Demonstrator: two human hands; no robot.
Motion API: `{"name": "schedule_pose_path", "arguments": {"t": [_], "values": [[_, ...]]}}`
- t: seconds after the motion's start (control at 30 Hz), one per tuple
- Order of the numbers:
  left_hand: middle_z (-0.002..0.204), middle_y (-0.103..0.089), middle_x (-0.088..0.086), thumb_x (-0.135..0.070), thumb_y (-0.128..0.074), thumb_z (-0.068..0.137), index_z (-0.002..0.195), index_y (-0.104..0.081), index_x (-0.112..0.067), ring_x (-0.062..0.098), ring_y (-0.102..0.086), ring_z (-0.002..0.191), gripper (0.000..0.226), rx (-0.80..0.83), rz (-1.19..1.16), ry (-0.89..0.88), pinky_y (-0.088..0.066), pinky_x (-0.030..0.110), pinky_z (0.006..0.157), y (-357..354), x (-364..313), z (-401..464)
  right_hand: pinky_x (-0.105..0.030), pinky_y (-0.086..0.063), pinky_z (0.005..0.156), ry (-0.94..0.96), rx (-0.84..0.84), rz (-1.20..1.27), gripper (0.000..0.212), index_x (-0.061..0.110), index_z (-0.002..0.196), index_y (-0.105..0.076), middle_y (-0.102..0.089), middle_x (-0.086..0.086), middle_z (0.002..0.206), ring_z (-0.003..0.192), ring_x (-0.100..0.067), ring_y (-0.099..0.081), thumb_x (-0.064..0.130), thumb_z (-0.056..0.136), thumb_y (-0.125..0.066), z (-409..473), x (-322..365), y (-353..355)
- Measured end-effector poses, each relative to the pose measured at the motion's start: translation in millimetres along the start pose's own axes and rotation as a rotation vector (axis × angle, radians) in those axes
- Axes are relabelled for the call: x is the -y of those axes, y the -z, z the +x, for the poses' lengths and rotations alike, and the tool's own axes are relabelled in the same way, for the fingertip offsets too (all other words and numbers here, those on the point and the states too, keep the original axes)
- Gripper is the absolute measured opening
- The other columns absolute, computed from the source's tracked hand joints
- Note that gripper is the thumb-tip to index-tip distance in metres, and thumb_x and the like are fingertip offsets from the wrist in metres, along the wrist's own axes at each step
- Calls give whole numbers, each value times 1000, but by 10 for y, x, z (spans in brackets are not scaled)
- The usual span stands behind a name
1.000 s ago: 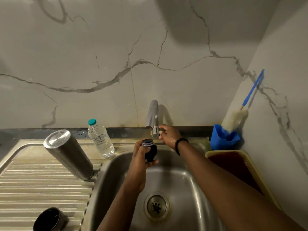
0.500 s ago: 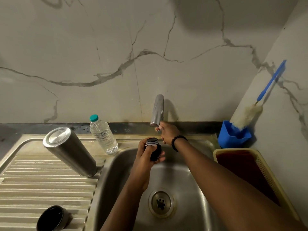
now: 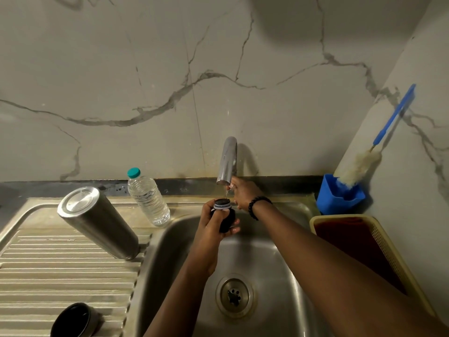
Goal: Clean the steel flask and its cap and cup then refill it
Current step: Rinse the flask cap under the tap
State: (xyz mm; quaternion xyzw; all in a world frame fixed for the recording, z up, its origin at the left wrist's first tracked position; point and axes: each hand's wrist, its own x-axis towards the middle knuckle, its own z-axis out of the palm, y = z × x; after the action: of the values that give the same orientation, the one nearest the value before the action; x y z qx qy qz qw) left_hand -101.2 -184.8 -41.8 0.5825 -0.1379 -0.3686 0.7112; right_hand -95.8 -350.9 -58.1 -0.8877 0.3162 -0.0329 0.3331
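Both arms outstretched: left hand (image 3: 211,223) grips cap (image 3: 224,214) (under tap (image 3: 227,161))

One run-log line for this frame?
left hand: grips black flask cap under steel tap | right hand: at tap | water: thin trickle | steel flask: inverted on drainboard

left hand (image 3: 209,227) grips the black flask cap (image 3: 224,214) under the chrome tap (image 3: 227,161), thin water trickling; right hand (image 3: 243,193) reaches behind the spout.
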Motion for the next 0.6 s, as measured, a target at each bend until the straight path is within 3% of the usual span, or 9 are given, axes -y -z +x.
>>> {"name": "schedule_pose_path", "arguments": {"t": [0.27,0.47,0.57,0.6], "values": [[117,-63,14,-13,-52,102,127,-54,-17,28,-68,99,26,0,-15,-6,-58,33,78,-1,7,41,-44,-55,86,17,5,-73,23,16,111,-56,-64,-10,108,92,-28,-62,17,102,-35,30,19,7],[111,-65,8,-14,-51,102,129,-52,-17,20,-69,96,27,-15,0,-12,-59,33,80,7,40,59,-45,-56,84,9,-97,146,25,19,123,-53,-65,-7,106,93,-26,-64,23,103,-39,-62,54,-40],[116,-65,10,-19,-58,100,128,-48,-17,17,-70,97,31,-19,75,-36,-58,27,77,47,82,55,-44,-57,79,43,-295,348,11,20,107,-55,-64,1,95,89,-23,-66,25,101,-48,-234,87,-73],[115,-66,11,-20,-60,98,127,-48,-17,13,-71,95,32,-8,104,-61,-57,25,75,67,93,51,-40,-57,80,69,-287,420,10,21,102,-57,-64,3,93,89,-19,-65,26,100,-49,-318,90,-61]]}}
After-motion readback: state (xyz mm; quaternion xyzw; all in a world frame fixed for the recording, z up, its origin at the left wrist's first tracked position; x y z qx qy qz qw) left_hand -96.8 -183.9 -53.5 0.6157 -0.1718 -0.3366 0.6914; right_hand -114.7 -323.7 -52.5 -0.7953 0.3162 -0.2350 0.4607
